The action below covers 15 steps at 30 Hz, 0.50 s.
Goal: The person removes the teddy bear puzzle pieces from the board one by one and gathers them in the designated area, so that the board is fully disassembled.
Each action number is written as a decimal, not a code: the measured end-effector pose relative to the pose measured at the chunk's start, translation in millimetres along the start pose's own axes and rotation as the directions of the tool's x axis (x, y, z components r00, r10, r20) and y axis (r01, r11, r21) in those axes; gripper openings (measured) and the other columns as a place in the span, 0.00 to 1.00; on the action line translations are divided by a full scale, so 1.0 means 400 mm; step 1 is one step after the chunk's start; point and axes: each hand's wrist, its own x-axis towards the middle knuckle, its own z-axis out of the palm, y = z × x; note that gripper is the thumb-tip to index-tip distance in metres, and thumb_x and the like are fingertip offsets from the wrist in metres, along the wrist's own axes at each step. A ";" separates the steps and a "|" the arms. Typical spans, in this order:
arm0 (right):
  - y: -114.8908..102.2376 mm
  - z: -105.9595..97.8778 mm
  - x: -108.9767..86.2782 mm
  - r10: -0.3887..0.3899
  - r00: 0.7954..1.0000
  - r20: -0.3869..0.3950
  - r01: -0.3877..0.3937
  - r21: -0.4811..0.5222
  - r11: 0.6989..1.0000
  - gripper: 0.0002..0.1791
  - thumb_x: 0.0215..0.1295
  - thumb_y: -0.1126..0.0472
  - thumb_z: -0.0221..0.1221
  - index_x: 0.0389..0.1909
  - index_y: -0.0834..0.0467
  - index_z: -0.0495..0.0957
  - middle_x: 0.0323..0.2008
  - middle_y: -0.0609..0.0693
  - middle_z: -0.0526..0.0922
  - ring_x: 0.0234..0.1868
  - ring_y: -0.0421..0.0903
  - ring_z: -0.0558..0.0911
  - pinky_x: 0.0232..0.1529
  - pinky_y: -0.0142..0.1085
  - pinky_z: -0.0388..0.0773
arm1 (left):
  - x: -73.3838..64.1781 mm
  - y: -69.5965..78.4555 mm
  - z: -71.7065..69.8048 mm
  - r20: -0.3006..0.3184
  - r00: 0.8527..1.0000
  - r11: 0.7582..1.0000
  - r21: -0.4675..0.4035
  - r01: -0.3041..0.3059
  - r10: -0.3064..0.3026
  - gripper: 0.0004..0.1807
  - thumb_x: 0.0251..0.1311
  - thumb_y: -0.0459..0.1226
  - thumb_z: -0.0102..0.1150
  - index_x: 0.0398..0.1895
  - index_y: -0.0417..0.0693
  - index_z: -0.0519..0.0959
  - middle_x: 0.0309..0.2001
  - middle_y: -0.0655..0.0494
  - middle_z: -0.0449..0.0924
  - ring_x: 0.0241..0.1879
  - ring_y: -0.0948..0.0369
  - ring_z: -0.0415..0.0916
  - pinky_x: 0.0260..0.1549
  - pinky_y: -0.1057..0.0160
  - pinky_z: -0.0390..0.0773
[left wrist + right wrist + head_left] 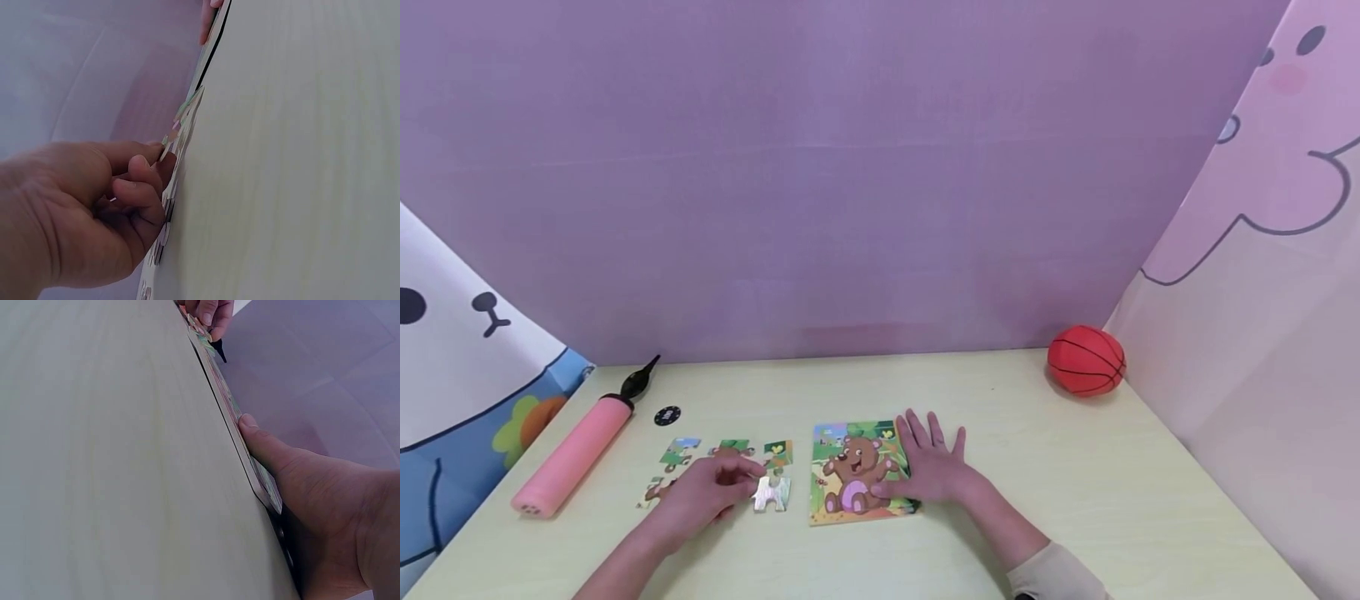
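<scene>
In the head view my left hand pinches a jigsaw piece by its left side, and its surface shines with glare. The left wrist view has the thumb and a finger of the left hand meeting on that piece, low over the table. Several loose puzzle pieces lie around and partly behind this hand. To the right, a square bear picture puzzle lies flat. My right hand, fingers spread, rests over its right edge, with the thumb on the picture.
A pink hand pump with a black nozzle lies at the table's left. Near it is a round black chip. A red toy basketball sits at the back right corner. A purple backdrop rises behind the table.
</scene>
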 end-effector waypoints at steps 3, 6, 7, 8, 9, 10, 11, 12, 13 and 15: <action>0.000 0.000 0.000 -0.001 1.000 0.001 0.001 0.001 1.000 0.67 0.55 0.19 0.55 0.81 0.58 0.42 0.81 0.57 0.38 0.78 0.64 0.35 0.65 0.74 0.28 | 0.000 0.002 0.001 -0.021 1.000 1.000 0.021 0.006 -0.006 0.10 0.64 0.34 0.66 0.47 0.45 0.85 0.56 0.48 0.77 0.21 0.60 0.69 0.18 0.64 0.74; 0.000 0.000 0.000 -0.003 1.000 0.003 0.003 0.006 1.000 0.67 0.55 0.19 0.55 0.81 0.58 0.42 0.81 0.57 0.38 0.78 0.64 0.35 0.65 0.74 0.27 | -0.001 0.006 0.003 -0.048 0.998 0.999 0.033 0.029 -0.027 0.09 0.64 0.33 0.66 0.47 0.45 0.85 0.55 0.49 0.78 0.23 0.59 0.70 0.19 0.64 0.74; 0.000 -0.001 0.000 -0.003 1.000 0.004 0.003 0.004 1.000 0.67 0.55 0.19 0.55 0.81 0.58 0.41 0.81 0.57 0.38 0.78 0.64 0.35 0.65 0.74 0.27 | -0.001 0.008 0.005 -0.062 0.997 0.999 0.039 0.037 -0.035 0.09 0.64 0.32 0.66 0.47 0.45 0.85 0.54 0.50 0.78 0.23 0.59 0.70 0.18 0.64 0.74; -0.001 -0.001 -0.001 -0.003 1.000 0.004 0.003 0.003 1.000 0.67 0.55 0.19 0.55 0.81 0.58 0.41 0.81 0.57 0.38 0.78 0.64 0.35 0.65 0.74 0.28 | -0.001 0.011 0.007 -0.074 0.996 0.998 0.044 0.047 -0.044 0.09 0.64 0.32 0.65 0.47 0.45 0.85 0.51 0.50 0.79 0.23 0.59 0.70 0.18 0.65 0.73; -0.001 -0.002 -0.001 -0.003 1.000 0.004 0.003 0.002 1.000 0.67 0.55 0.19 0.55 0.81 0.58 0.42 0.81 0.57 0.38 0.78 0.64 0.35 0.66 0.74 0.28 | -0.001 0.014 0.008 -0.088 0.995 0.997 0.044 0.058 -0.053 0.09 0.64 0.32 0.65 0.47 0.45 0.85 0.50 0.51 0.80 0.24 0.59 0.70 0.18 0.65 0.73; -0.002 -0.003 -0.001 -0.003 1.000 0.004 0.003 0.001 1.000 0.67 0.55 0.19 0.55 0.81 0.58 0.42 0.81 0.57 0.38 0.78 0.64 0.35 0.66 0.74 0.28 | -0.001 0.018 0.011 -0.103 0.993 0.997 0.049 0.066 -0.061 0.09 0.64 0.32 0.65 0.47 0.46 0.85 0.47 0.51 0.81 0.24 0.59 0.70 0.18 0.65 0.73; -0.002 -0.004 -0.002 -0.003 1.000 0.005 0.003 -0.001 1.000 0.67 0.55 0.19 0.55 0.81 0.58 0.42 0.81 0.57 0.38 0.78 0.64 0.35 0.66 0.74 0.28 | -0.001 0.022 0.013 -0.112 0.992 0.996 0.052 0.071 -0.064 0.09 0.64 0.31 0.65 0.47 0.46 0.85 0.44 0.52 0.81 0.24 0.59 0.70 0.18 0.65 0.73; -0.003 -0.004 -0.002 -0.004 1.000 0.004 0.004 -0.001 1.000 0.67 0.55 0.20 0.55 0.81 0.58 0.42 0.81 0.57 0.38 0.78 0.64 0.35 0.65 0.74 0.28 | -0.001 0.026 0.016 -0.114 0.991 0.996 0.050 0.073 -0.067 0.09 0.64 0.32 0.65 0.47 0.45 0.85 0.42 0.52 0.81 0.23 0.60 0.69 0.17 0.65 0.72; -0.003 -0.005 -0.002 -0.004 1.000 0.004 0.004 -0.003 1.000 0.67 0.55 0.20 0.55 0.81 0.58 0.42 0.81 0.57 0.38 0.78 0.64 0.35 0.65 0.74 0.28 | 0.000 0.030 0.019 -0.108 0.992 0.997 0.046 0.068 -0.063 0.09 0.64 0.32 0.65 0.47 0.45 0.84 0.40 0.52 0.81 0.23 0.60 0.69 0.17 0.65 0.72; -0.003 -0.005 -0.002 -0.003 1.000 0.004 0.003 -0.005 1.000 0.67 0.55 0.20 0.55 0.81 0.58 0.42 0.81 0.57 0.38 0.78 0.64 0.36 0.65 0.74 0.28 | 0.002 0.038 0.025 -0.075 0.996 0.999 0.024 0.042 -0.040 0.10 0.64 0.32 0.65 0.48 0.43 0.84 0.37 0.52 0.82 0.22 0.60 0.70 0.17 0.66 0.72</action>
